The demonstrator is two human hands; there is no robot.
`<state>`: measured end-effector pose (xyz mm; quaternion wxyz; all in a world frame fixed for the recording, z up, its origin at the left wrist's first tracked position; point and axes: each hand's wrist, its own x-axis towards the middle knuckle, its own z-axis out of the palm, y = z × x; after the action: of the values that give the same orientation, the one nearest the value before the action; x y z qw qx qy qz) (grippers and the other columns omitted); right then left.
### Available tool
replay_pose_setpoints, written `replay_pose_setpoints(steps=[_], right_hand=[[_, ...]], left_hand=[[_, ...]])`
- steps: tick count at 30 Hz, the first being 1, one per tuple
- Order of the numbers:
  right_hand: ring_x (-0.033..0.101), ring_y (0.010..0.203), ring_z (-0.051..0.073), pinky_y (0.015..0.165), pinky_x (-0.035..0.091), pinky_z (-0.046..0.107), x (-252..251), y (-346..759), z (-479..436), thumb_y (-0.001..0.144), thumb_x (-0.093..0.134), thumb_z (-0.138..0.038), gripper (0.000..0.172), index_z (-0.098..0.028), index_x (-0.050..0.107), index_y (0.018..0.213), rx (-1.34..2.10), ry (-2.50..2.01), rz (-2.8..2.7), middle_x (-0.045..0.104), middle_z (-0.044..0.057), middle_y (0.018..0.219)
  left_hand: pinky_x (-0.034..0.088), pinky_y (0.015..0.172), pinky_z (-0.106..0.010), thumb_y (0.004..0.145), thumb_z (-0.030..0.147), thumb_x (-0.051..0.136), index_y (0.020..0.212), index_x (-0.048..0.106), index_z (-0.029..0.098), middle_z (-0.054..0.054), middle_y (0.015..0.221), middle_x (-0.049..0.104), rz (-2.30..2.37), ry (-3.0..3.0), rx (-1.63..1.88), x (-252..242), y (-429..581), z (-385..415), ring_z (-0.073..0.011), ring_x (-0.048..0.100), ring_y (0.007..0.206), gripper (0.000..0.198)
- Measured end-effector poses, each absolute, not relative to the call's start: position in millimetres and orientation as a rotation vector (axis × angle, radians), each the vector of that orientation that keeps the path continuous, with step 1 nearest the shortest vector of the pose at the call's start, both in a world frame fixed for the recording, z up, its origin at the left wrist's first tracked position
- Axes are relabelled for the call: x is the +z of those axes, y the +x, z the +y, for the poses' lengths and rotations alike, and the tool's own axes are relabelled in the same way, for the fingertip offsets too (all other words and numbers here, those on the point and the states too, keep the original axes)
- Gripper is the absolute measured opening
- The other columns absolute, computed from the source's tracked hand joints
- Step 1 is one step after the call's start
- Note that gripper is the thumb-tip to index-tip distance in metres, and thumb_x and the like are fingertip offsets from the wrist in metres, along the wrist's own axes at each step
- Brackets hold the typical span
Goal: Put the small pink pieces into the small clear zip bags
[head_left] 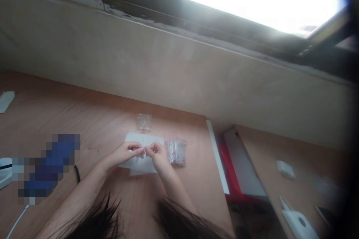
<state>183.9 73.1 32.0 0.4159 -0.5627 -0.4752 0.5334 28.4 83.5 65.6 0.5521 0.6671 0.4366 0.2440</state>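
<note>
My left hand (pixel 130 153) and my right hand (pixel 155 152) meet over a white sheet (pixel 140 166) on the wooden table. Both have thumb and fingers pinched together, fingertips nearly touching. Whatever lies between them is too small and blurred to name. Right of my right hand is a clear plastic bag (pixel 176 152) with a reddish top edge and small contents I cannot make out. Beyond the sheet, toward the wall, lies a smaller clear plastic bag (pixel 144 122).
A pixelated blue object (pixel 53 164) with a white cable (pixel 17 219) lies left of my left forearm. A white paper (pixel 6 101) is at the far left. Right of a gap with a red item (pixel 230 171), a second table (pixel 269 168) holds white devices. The wall and window rise behind.
</note>
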Motion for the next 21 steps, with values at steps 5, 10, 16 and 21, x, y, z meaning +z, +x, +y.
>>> replay_pose_setpoints(steps=[5,10,16,21], right_hand=[[0.047,0.050,0.010,0.053,0.035,0.022,42.2,188.3,74.2,0.062,0.059,-0.039,0.027,-0.015,0.050,0.054,1.417,-1.406,-1.143,0.055,-0.001,0.053],[0.045,0.048,0.009,0.052,0.034,0.021,38.9,191.9,72.8,0.063,0.057,-0.042,0.030,-0.016,0.048,0.052,1.470,-1.398,-1.084,0.054,-0.001,0.052],[0.043,0.047,0.009,0.053,0.034,0.022,36.4,194.0,74.7,0.060,0.060,-0.035,0.026,-0.017,0.046,0.047,1.418,-1.363,-1.083,0.052,-0.002,0.048],[0.042,0.045,0.008,0.051,0.034,0.022,42.3,192.1,71.3,0.062,0.059,-0.038,0.027,-0.016,0.048,0.049,1.471,-1.319,-1.069,0.052,-0.002,0.048]], left_hand=[[0.039,0.055,-0.021,0.072,0.044,0.048,0.060,0.054,0.014,-0.001,0.060,0.057,1.203,1.455,0.711,52.3,22.4,86.1,-0.0125,0.051,0.058,0.033],[0.038,0.053,-0.021,0.072,0.044,0.048,0.059,0.053,0.014,-0.001,0.060,0.057,1.238,1.462,0.724,51.5,20.1,86.2,-0.0120,0.050,0.057,0.033],[0.038,0.055,-0.021,0.072,0.045,0.048,0.068,0.060,0.013,-0.003,0.067,0.061,1.204,1.440,0.663,53.6,16.7,82.3,-0.0137,0.052,0.061,0.034],[0.038,0.052,-0.021,0.070,0.045,0.049,0.063,0.055,0.013,-0.001,0.062,0.058,1.207,1.423,0.691,54.2,15.4,79.8,-0.0121,0.050,0.057,0.033]])
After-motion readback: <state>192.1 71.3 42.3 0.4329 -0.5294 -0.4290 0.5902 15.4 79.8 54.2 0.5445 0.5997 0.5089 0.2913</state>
